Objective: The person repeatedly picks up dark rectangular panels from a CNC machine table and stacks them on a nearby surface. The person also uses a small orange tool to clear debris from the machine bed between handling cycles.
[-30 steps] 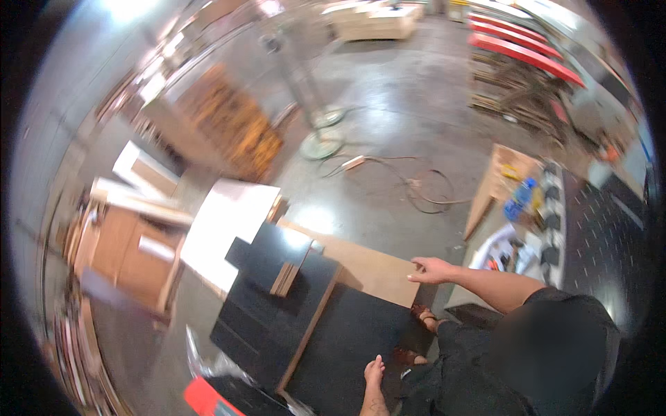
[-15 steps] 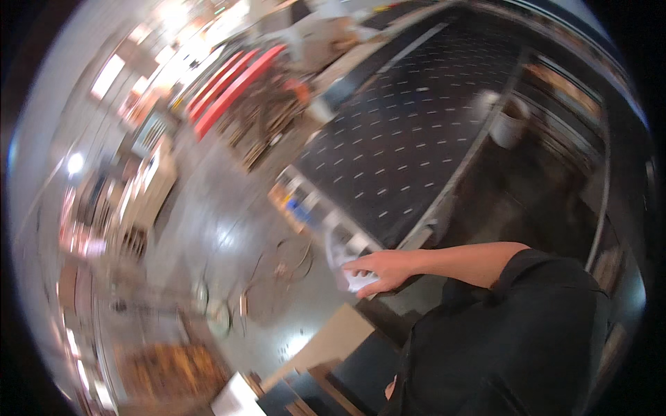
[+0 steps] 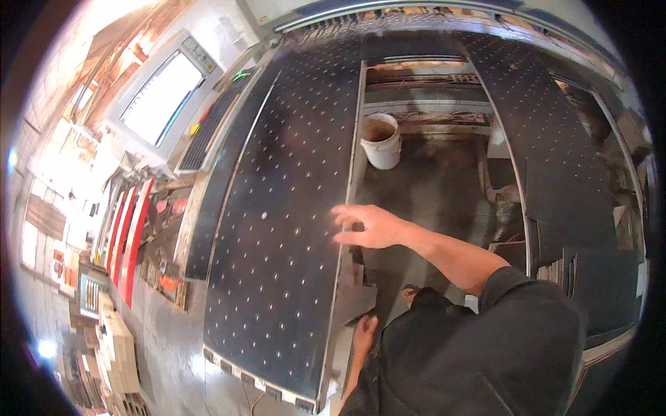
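Observation:
My right hand [image 3: 374,226] reaches in from the right, over the inner edge of a long black table [image 3: 277,201] dotted with small pale studs or holes. Its fingers are apart and slightly blurred, and nothing shows between them. Lower down, my left hand [image 3: 364,335] is beside the same table edge with its fingers curled. It is against the lower corner of a grey-brown flat piece [image 3: 359,304]; whether it grips this piece is hard to make out.
Between two dotted black tables, a white bucket [image 3: 382,149] stands on the dark floor. A second black table [image 3: 548,159] runs along the right. Far left are a lit screen [image 3: 163,97], a keyboard [image 3: 208,135] and red beams [image 3: 132,243]. Dark panels [image 3: 603,284] stack at the right.
The view has swung right along the table. My right hand has left the table's end and the white thing it was on, and is now open above the inner edge. More of my left hand shows.

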Demonstrator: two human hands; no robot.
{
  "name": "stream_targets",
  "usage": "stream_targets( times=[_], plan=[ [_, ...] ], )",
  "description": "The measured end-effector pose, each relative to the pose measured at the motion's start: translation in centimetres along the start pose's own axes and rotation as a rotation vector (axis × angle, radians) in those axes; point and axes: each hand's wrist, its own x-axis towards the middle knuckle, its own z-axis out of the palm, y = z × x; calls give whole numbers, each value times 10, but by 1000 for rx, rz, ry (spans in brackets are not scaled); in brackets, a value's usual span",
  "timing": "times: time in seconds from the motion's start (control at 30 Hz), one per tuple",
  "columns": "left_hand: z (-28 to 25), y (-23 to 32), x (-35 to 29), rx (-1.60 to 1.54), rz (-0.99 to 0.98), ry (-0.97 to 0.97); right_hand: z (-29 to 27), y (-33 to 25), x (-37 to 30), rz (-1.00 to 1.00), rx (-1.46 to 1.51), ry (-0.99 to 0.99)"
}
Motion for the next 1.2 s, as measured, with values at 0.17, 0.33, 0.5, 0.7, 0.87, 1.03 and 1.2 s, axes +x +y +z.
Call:
stream_targets(
  times=[0.17,0.33,0.5,0.7,0.87,1.03,1.2],
  plan=[
    [0,178,48,-255,235,-171,-73,25,-22,95,163,284],
    [-23,272,71,-162,241,-473,-116,41,-76,288,132,575],
    [-24,330,95,-79,257,-672,-142,49,-126,282,170,819],
    [-88,376,122,-237,455,-529,-141,77,-135,386,253,873],
    [-262,368,150,-402,619,549,-166,135,-112,464,164,704],
    [-424,314,126,-587,471,1162,-191,170,-96,448,159,509],
    [-506,233,92,-577,90,1565,-193,160,-73,442,116,487]
  ],
)
